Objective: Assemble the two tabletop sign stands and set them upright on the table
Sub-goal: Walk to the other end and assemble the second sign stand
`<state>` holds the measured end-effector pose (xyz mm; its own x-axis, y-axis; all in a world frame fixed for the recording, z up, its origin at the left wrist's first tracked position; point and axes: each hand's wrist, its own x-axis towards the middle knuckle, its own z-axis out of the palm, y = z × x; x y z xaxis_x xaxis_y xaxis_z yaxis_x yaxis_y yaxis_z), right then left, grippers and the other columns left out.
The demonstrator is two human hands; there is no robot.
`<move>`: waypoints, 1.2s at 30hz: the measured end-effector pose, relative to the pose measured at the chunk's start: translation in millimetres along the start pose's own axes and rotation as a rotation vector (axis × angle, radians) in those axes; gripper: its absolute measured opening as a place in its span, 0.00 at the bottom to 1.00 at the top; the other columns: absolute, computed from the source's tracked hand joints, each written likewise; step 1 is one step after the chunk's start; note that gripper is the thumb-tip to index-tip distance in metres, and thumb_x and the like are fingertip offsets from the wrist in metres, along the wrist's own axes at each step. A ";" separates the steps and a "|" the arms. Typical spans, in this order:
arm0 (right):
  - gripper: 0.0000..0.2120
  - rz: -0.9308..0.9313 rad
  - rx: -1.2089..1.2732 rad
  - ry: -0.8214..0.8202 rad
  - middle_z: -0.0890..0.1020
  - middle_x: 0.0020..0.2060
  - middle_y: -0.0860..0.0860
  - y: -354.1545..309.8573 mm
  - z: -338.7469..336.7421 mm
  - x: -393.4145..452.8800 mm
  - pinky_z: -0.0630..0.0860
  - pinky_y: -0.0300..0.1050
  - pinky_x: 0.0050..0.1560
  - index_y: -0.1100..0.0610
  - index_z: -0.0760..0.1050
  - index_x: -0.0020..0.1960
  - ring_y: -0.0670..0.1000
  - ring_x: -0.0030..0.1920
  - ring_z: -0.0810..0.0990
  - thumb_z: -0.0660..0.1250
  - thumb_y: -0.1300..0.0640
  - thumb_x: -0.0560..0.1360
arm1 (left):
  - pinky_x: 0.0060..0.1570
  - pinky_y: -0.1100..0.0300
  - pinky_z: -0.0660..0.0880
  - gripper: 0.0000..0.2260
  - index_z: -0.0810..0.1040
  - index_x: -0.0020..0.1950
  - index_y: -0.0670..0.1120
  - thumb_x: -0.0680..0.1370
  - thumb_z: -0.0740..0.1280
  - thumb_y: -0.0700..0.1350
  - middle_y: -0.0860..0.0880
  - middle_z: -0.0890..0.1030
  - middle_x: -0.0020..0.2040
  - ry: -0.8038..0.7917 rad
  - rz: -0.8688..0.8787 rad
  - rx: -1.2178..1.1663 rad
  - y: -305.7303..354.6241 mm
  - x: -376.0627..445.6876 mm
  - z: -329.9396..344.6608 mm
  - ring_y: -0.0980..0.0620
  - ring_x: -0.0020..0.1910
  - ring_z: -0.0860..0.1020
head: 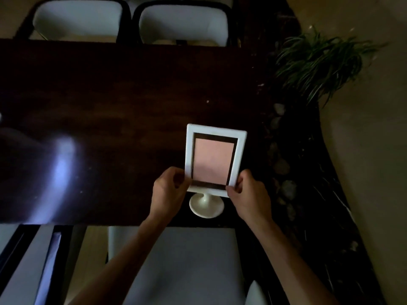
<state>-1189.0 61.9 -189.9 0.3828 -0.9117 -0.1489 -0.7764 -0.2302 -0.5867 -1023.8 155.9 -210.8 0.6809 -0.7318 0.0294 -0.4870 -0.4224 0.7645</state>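
Note:
A white sign stand frame (189, 148) with a pink card (212, 160) inside stands on its round white base (206, 206) near the front edge of the dark wooden table (110, 95). My left hand (168, 191) pinches the frame's lower left corner. My right hand (248, 195) grips its lower right corner. Only this one stand is in view.
Two white-cushioned chairs (182, 23) stand at the table's far side. A white seat (187, 260) is below my arms. A green plant (321, 62) and a dark bed of stones (284, 166) border the table's right end. A light glare (59, 168) lies on the left tabletop.

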 end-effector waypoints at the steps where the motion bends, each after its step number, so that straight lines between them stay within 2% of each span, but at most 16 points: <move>1: 0.12 -0.009 -0.008 0.020 0.82 0.40 0.52 0.7 2.8 -1.4 0.69 0.39 0.30 0.54 0.67 0.43 0.54 0.39 0.81 0.70 0.53 0.71 | 0.32 0.72 0.69 0.05 0.78 0.44 0.45 0.72 0.72 0.41 0.53 0.79 0.38 0.027 0.005 0.000 -1.9 -1.6 2.3 0.61 0.33 0.76; 5: 0.12 -0.009 -0.028 0.065 0.83 0.44 0.58 10.3 15.6 -8.9 0.77 0.50 0.37 0.59 0.70 0.48 0.60 0.44 0.82 0.69 0.53 0.72 | 0.33 0.69 0.73 0.05 0.76 0.42 0.44 0.72 0.72 0.39 0.51 0.78 0.38 0.040 0.012 -0.047 -15.5 -16.0 16.2 0.57 0.34 0.77; 8: 0.13 -0.009 -0.013 0.079 0.84 0.44 0.58 18.4 24.5 -12.8 0.77 0.50 0.38 0.59 0.71 0.51 0.60 0.45 0.82 0.69 0.53 0.72 | 0.34 0.73 0.73 0.06 0.75 0.43 0.43 0.72 0.72 0.37 0.50 0.78 0.40 0.014 0.029 -0.073 -23.6 -23.7 22.9 0.59 0.35 0.78; 12: 0.16 -0.024 0.014 0.120 0.84 0.43 0.56 26.4 32.5 -14.2 0.75 0.47 0.36 0.59 0.72 0.55 0.58 0.43 0.83 0.70 0.53 0.72 | 0.36 0.65 0.78 0.06 0.75 0.45 0.41 0.73 0.71 0.38 0.48 0.79 0.42 -0.008 0.060 -0.080 -25.3 -27.7 24.8 0.52 0.40 0.81; 14: 0.15 -0.009 0.057 0.131 0.84 0.43 0.55 29.1 36.2 -12.5 0.72 0.44 0.35 0.59 0.72 0.54 0.57 0.43 0.83 0.71 0.53 0.72 | 0.37 0.55 0.80 0.06 0.74 0.47 0.41 0.74 0.70 0.40 0.45 0.80 0.45 -0.022 0.036 -0.021 -25.7 -32.5 26.6 0.49 0.43 0.81; 15: 0.15 0.013 0.081 0.136 0.84 0.43 0.54 31.5 38.5 -12.4 0.71 0.43 0.35 0.59 0.72 0.51 0.56 0.43 0.82 0.71 0.52 0.71 | 0.39 0.49 0.80 0.08 0.74 0.49 0.41 0.75 0.69 0.42 0.44 0.80 0.47 -0.029 0.007 0.046 -25.7 -36.5 28.1 0.47 0.45 0.80; 17: 0.14 0.075 0.123 0.134 0.83 0.43 0.54 36.9 43.5 -15.6 0.69 0.42 0.36 0.58 0.73 0.49 0.56 0.44 0.82 0.72 0.51 0.71 | 0.46 0.46 0.78 0.12 0.74 0.56 0.41 0.76 0.68 0.45 0.42 0.79 0.53 -0.058 -0.040 0.208 -27.6 -47.1 31.6 0.43 0.52 0.77; 19: 0.15 0.096 0.100 0.122 0.82 0.47 0.56 44.0 49.9 -27.0 0.72 0.44 0.41 0.59 0.75 0.52 0.56 0.49 0.81 0.71 0.51 0.71 | 0.57 0.45 0.76 0.18 0.73 0.63 0.39 0.76 0.67 0.44 0.39 0.77 0.62 -0.132 -0.008 0.328 -30.5 -61.3 36.4 0.39 0.62 0.74; 21: 0.17 -0.007 0.021 0.087 0.81 0.55 0.58 49.1 59.9 -42.5 0.75 0.48 0.52 0.61 0.76 0.58 0.58 0.57 0.78 0.71 0.53 0.72 | 0.61 0.41 0.74 0.21 0.72 0.66 0.38 0.76 0.67 0.45 0.39 0.75 0.66 -0.219 0.120 0.450 -34.6 -73.4 40.8 0.38 0.67 0.72; 23: 0.20 -0.185 -0.089 0.014 0.78 0.62 0.59 52.6 71.0 -53.6 0.73 0.51 0.62 0.62 0.75 0.62 0.59 0.64 0.75 0.70 0.55 0.73 | 0.57 0.39 0.75 0.21 0.74 0.65 0.40 0.76 0.61 0.49 0.41 0.77 0.65 -0.287 0.244 0.584 -35.9 -77.5 44.0 0.40 0.65 0.74; 25: 0.22 -0.301 -0.236 -0.055 0.75 0.66 0.57 53.8 79.5 -55.6 0.71 0.55 0.64 0.61 0.73 0.65 0.59 0.68 0.72 0.70 0.54 0.73 | 0.57 0.40 0.76 0.22 0.75 0.65 0.41 0.75 0.57 0.51 0.44 0.78 0.65 -0.353 0.271 0.685 -34.0 -74.2 46.7 0.42 0.65 0.75; 27: 0.24 -0.299 -0.330 -0.099 0.72 0.68 0.55 50.7 82.9 -47.8 0.69 0.59 0.64 0.60 0.71 0.67 0.59 0.69 0.70 0.69 0.52 0.73 | 0.65 0.38 0.68 0.23 0.68 0.70 0.41 0.78 0.60 0.50 0.44 0.70 0.72 -0.431 0.225 0.725 -33.4 -66.9 50.3 0.42 0.72 0.66; 29: 0.25 -0.287 -0.381 -0.138 0.68 0.71 0.53 46.4 83.6 -33.8 0.65 0.62 0.67 0.58 0.67 0.70 0.58 0.72 0.65 0.65 0.50 0.75 | 0.73 0.39 0.54 0.25 0.53 0.76 0.43 0.81 0.54 0.48 0.45 0.55 0.78 -0.509 0.171 0.730 -37.7 -54.8 56.8 0.43 0.77 0.50; 30: 0.26 -0.283 -0.396 -0.180 0.64 0.74 0.52 45.3 84.0 -25.1 0.60 0.62 0.70 0.57 0.63 0.72 0.57 0.74 0.60 0.61 0.49 0.77 | 0.74 0.39 0.50 0.25 0.49 0.76 0.43 0.82 0.52 0.47 0.45 0.51 0.79 -0.534 0.154 0.750 -37.1 -46.6 58.2 0.44 0.78 0.46; 32: 0.27 -0.273 -0.430 -0.250 0.55 0.77 0.49 43.9 85.9 -5.1 0.50 0.60 0.74 0.54 0.53 0.75 0.54 0.77 0.50 0.53 0.47 0.79 | 0.73 0.38 0.49 0.25 0.48 0.76 0.43 0.81 0.52 0.47 0.46 0.48 0.79 -0.553 0.151 0.785 -34.0 -27.2 61.0 0.44 0.77 0.43; 36: 0.28 -0.262 -0.464 -0.276 0.51 0.77 0.48 33.6 86.9 32.5 0.48 0.60 0.74 0.54 0.50 0.75 0.53 0.77 0.47 0.52 0.46 0.79 | 0.73 0.38 0.52 0.28 0.45 0.76 0.42 0.80 0.53 0.48 0.45 0.47 0.79 -0.599 0.090 0.804 -20.8 15.0 65.5 0.44 0.77 0.44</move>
<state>-1159.2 54.1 -283.7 0.6586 -0.6970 -0.2836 -0.7524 -0.6164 -0.2324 -1039.2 118.7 -268.5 0.3444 -0.8335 -0.4320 -0.8981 -0.4265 0.1070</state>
